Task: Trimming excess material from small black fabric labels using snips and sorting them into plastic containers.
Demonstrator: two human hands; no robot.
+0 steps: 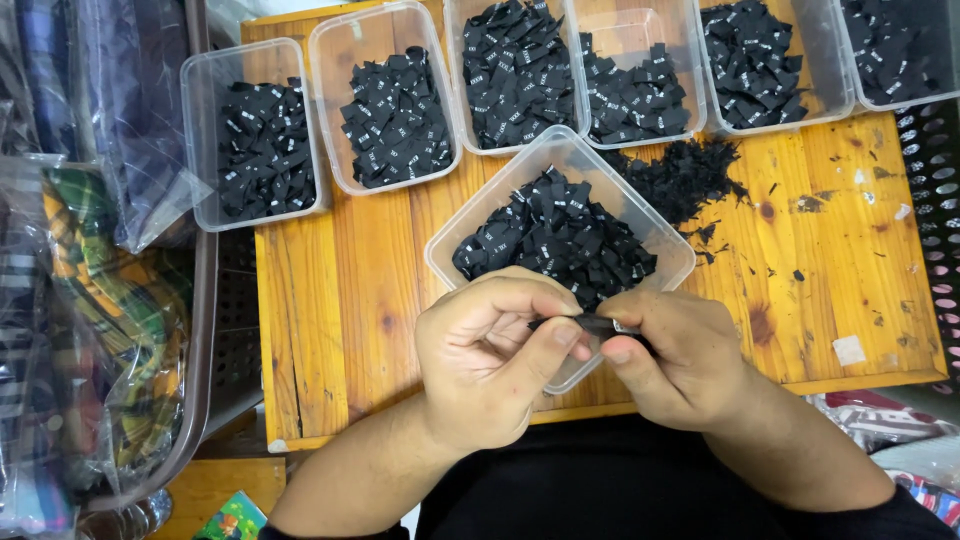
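Lower centre of frame | left hand and right hand pinching a black label together | risk: it slips into the tilted clear tub.

The place was a garment workshop: clear tubs of sorted black fabric labels covered a wooden bench, with bagged textiles alongside.

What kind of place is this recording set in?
Probably a small garment workshop: clear tubs of black woven labels on a wooden table, bagged fabric alongside, and both hands, left hand and right hand, pinching one label.
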